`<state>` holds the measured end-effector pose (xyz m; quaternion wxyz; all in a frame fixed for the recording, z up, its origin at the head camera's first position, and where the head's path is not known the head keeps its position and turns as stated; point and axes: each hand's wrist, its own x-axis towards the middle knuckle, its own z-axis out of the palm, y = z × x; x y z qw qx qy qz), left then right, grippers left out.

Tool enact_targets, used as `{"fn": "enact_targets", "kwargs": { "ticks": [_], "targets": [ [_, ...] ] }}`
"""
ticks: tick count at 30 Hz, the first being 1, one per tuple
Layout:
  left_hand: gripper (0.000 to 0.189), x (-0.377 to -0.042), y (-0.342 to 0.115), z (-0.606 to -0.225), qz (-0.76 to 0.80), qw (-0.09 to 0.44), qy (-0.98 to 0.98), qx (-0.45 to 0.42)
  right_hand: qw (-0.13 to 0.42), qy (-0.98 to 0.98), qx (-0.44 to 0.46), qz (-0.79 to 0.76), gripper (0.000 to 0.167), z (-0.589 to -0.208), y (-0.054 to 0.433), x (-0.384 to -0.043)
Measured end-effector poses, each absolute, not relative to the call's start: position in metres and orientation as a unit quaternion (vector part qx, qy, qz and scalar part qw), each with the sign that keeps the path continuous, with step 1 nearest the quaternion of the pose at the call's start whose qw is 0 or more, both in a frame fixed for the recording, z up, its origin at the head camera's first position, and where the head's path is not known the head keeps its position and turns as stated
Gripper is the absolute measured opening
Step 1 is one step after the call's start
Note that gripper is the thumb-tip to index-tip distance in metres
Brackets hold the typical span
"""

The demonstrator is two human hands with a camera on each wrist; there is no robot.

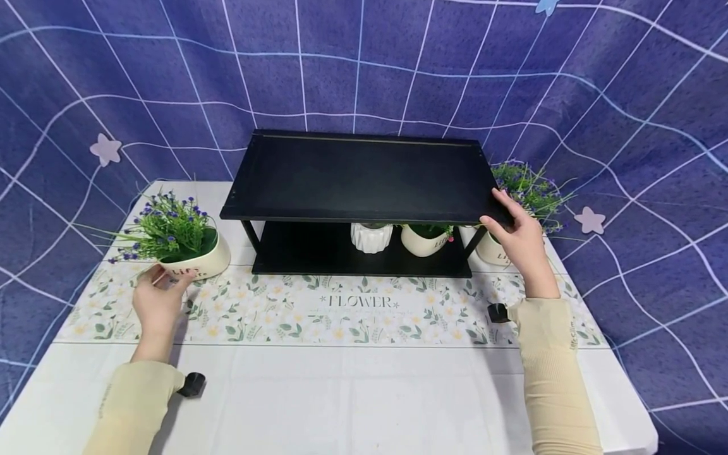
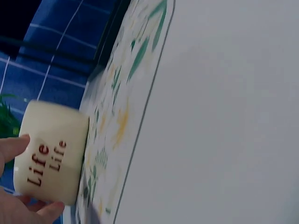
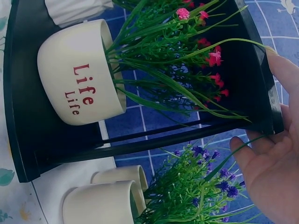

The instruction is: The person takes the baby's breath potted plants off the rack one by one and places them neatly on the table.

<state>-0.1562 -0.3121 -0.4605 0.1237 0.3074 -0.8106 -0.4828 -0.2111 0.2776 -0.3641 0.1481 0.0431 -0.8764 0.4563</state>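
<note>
My left hand (image 1: 158, 302) holds a cream oval flowerpot (image 1: 213, 260) lettered "Life" by its left end, with the thumb on its front. Green grass and small purple flowers (image 1: 173, 224) grow from it. The pot stands on the table left of a black two-tier shelf (image 1: 364, 177). At the shelf's right front corner, my right hand (image 1: 520, 243) grips the top board, thumb at the front edge. On the lower board are a white ribbed pot (image 1: 371, 239) and a cream "Life" pot (image 3: 77, 77) with pink flowers (image 3: 215, 57).
Right of the shelf stand cream pots (image 3: 100, 203) with purple flowers (image 3: 226, 189), one partly behind the other. A floral runner (image 1: 341, 322) printed "FLOWER" crosses the white table (image 1: 341, 398). A blue gridded curtain (image 1: 364, 63) hangs behind.
</note>
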Motion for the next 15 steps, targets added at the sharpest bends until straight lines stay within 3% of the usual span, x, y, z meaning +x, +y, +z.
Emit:
{"fn": "enact_targets", "kwargs": {
  "ticks": [11,15],
  "targets": [
    [0.075,-0.167,-0.300,-0.459,-0.436,0.166,-0.844,0.266,0.136,-0.874,0.047,0.464,0.060,-0.362,0.277,-0.210],
    [0.083,-0.174,-0.302,-0.461,-0.417,0.158,-0.853,0.272,0.136,-0.873,0.048,0.466,0.060,-0.363,0.276,-0.211]
  ]
}}
